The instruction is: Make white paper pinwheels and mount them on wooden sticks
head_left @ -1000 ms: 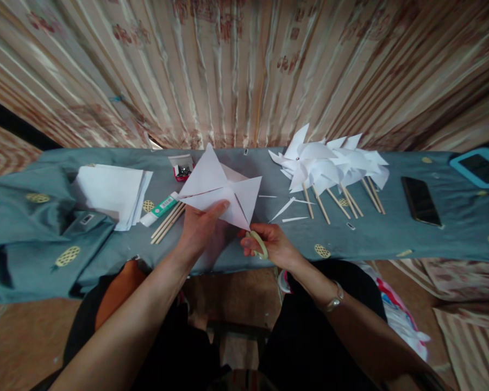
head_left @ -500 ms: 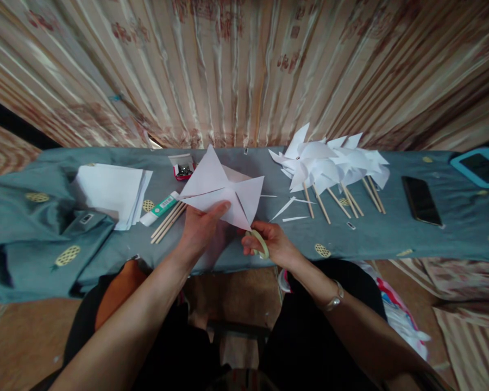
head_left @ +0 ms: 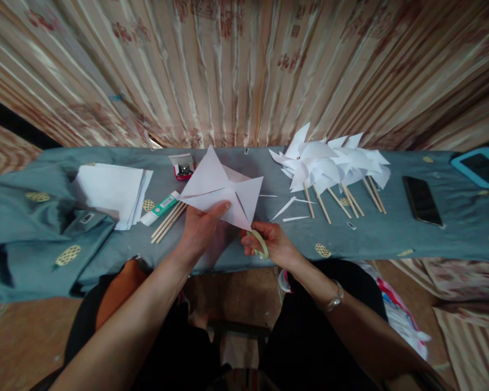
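White slit paper (head_left: 212,176) above mid-table (head_left: 293,239): one corner points toward the curtain (head_left: 228,81), the opposite one back at the right hand (head_left: 275,239). Left hand (head_left: 201,225) pinches the paper, thumb on top, fingers hidden beneath. Right hand grips the scissors (head_left: 263,244) by their yellow-green handle; blades hidden, axis unreadable. Forearms converge forward.

Since a second ago, the paper (head_left: 210,175), left hand (head_left: 199,229), right hand (head_left: 276,243) and scissors (head_left: 263,244) have edged barely toward three o'clock.
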The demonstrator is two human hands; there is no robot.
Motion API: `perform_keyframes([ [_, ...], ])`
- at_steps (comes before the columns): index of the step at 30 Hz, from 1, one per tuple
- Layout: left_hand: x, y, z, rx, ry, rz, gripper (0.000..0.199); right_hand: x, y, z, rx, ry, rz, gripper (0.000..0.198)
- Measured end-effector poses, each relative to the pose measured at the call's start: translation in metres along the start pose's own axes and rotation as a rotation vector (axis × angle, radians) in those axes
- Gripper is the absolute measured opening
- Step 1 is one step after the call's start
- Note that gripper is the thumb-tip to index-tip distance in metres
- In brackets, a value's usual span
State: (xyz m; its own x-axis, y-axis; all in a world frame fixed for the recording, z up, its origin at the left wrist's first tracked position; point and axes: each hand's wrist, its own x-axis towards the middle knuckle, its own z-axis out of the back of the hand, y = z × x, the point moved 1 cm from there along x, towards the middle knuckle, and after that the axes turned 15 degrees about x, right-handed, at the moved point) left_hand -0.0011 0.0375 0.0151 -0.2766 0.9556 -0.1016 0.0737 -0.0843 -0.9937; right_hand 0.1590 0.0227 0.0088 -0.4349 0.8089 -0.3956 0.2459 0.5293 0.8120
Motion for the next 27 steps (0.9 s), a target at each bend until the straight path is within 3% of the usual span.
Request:
perform_keyframes([
  [13,0.001,0.003,0.0,0.033,-0.004,-0.01,0.025,0.001,0.002,0.001,-0.023,0.014,0.012,0.046],
  [20,0.002,-0.002,-0.002,-0.046,-0.028,0.021,0.034,-0.005,-0.002,0.008,-0.074,0.015,-0.116,0.056],
  [23,0.006,-0.008,0.001,-0.053,-0.053,0.0,0.037,-0.014,-0.001,0.019,-0.341,0.001,-0.074,0.055],
  [27,0.011,-0.014,0.008,-0.046,-0.055,-0.021,0.031,-0.032,0.014,0.04,-0.9,-0.123,0.149,0.042],
])
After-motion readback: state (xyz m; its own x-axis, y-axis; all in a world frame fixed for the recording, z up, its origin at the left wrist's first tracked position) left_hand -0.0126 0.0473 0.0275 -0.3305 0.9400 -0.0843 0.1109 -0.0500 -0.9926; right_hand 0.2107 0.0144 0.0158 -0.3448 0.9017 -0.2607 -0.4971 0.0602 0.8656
